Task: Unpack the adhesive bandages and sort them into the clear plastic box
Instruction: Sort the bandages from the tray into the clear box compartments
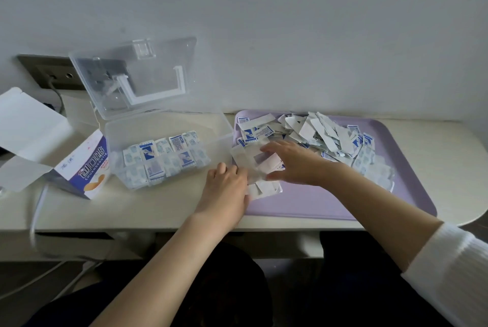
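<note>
The clear plastic box [220,139] stands left of centre with its lid [137,75] tipped up against the wall. Rows of wrapped bandages [161,160] fill its left part. A loose heap of bandages and torn wrappers [322,136] lies on a lilac tray [330,202]. Between box and tray sits a small stack of bandages [260,168]. My left hand [227,189] touches the stack's left side, fingers curled at its edge. My right hand [287,163] lies over the stack's right side, fingers spread and thumb beside it.
An opened bandage carton [84,165] with white flaps [29,126] lies at the far left. A wall socket with a plugged cable [52,75] is behind it. The desk's front edge [158,223] runs below my forearms, and the wall is close behind.
</note>
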Available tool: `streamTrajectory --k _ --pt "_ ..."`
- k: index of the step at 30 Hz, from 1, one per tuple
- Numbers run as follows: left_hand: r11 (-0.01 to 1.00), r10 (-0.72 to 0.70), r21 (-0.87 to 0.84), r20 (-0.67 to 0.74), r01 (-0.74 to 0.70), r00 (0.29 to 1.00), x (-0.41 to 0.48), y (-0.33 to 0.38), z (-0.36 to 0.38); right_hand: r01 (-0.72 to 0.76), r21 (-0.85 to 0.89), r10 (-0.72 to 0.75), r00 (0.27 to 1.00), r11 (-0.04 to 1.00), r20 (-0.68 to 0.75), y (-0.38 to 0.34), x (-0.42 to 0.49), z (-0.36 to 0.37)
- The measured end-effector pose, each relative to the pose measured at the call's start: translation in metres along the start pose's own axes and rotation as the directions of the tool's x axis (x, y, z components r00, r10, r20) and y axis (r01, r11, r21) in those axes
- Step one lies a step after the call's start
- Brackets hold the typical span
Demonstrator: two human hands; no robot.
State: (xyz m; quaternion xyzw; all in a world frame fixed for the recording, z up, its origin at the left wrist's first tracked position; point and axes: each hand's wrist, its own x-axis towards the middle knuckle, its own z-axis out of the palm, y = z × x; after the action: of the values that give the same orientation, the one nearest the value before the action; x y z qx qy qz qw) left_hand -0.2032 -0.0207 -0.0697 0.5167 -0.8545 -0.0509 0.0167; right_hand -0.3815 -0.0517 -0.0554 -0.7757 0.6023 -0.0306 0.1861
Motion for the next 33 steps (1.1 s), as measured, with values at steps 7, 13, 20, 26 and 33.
streamTrajectory --k 7,13,20,26,33 --pt "0.997 -0.048 -0.054 0.07 0.051 0.996 0.003 0.001 0.0 -0.083 0.039 0.082 0.996 0.996 0.023 0.002 0.003 -0.003" --pt "0.989 -0.062 -0.13 0.108 0.076 0.992 0.002 0.001 -0.002 -0.151 -0.038 0.154 0.985 0.988 0.077 -0.004 -0.007 -0.003" --pt "0.974 -0.074 -0.209 0.058 0.085 0.996 -0.001 0.001 -0.004 -0.247 0.046 0.247 0.969 0.968 0.015 -0.005 -0.017 -0.009" --pt "0.968 -0.155 -0.212 -0.1 0.131 0.983 0.001 0.001 -0.007 -0.256 0.115 0.275 0.941 0.96 -0.198 -0.005 -0.023 -0.011" --pt "0.898 -0.351 -0.345 -0.188 0.273 0.917 0.003 -0.001 -0.019 -0.248 0.085 0.262 0.899 0.965 -0.351 -0.02 -0.032 -0.016"
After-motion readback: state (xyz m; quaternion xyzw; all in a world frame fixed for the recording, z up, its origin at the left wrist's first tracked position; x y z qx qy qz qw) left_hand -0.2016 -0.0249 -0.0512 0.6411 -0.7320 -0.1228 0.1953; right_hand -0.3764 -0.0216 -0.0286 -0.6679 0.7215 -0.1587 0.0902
